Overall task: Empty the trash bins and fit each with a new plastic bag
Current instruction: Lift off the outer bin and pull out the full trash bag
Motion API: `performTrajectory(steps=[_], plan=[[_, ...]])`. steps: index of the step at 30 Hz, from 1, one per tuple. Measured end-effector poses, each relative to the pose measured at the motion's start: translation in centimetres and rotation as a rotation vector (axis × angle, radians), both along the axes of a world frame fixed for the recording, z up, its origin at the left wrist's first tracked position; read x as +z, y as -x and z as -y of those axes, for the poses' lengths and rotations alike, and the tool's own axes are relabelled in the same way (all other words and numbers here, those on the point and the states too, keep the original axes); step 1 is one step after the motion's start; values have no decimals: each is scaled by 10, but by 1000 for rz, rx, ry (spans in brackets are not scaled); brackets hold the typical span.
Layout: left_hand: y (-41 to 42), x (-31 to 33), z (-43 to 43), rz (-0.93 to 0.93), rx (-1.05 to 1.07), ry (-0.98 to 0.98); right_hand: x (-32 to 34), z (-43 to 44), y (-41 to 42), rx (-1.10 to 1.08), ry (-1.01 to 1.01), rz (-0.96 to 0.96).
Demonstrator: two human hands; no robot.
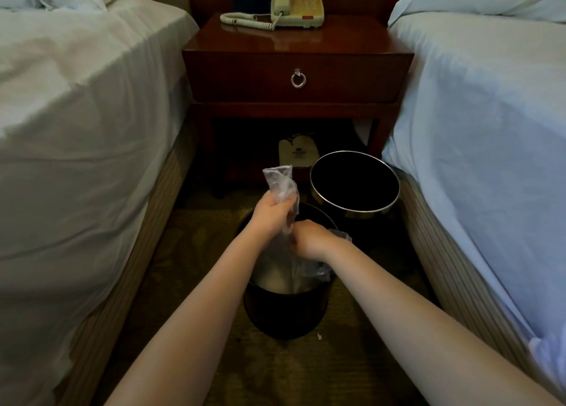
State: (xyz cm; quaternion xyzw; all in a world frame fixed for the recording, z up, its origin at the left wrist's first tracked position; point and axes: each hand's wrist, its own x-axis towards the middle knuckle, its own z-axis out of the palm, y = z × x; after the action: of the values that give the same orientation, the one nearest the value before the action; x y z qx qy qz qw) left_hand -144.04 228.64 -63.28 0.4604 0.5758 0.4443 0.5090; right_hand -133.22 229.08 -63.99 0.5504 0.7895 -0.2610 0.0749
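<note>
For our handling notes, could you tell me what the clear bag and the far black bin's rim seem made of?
The clear crinkled bag looks like thin plastic film: see-through, wrinkled. The rim of the far round black bin is probably polished metal: bright, reflective.

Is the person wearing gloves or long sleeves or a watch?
No. The left hand and right hand are bare, with no gloves, and I see no watch, ring or bracelet. The left forearm and right forearm are uncovered too; no sleeve shows.
</note>
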Motion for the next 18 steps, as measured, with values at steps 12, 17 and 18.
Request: performTrajectory(steps=[12,17,18], plan=[[43,-11,-11,-766,125,81,-5,-2,-11,19,-59,15],[60,-20,6,-957,41,63,18,-13,-27,-11,-158,-51],[62,-21,7,-998,22,54,23,-16,-33,-28,-172,-85]])
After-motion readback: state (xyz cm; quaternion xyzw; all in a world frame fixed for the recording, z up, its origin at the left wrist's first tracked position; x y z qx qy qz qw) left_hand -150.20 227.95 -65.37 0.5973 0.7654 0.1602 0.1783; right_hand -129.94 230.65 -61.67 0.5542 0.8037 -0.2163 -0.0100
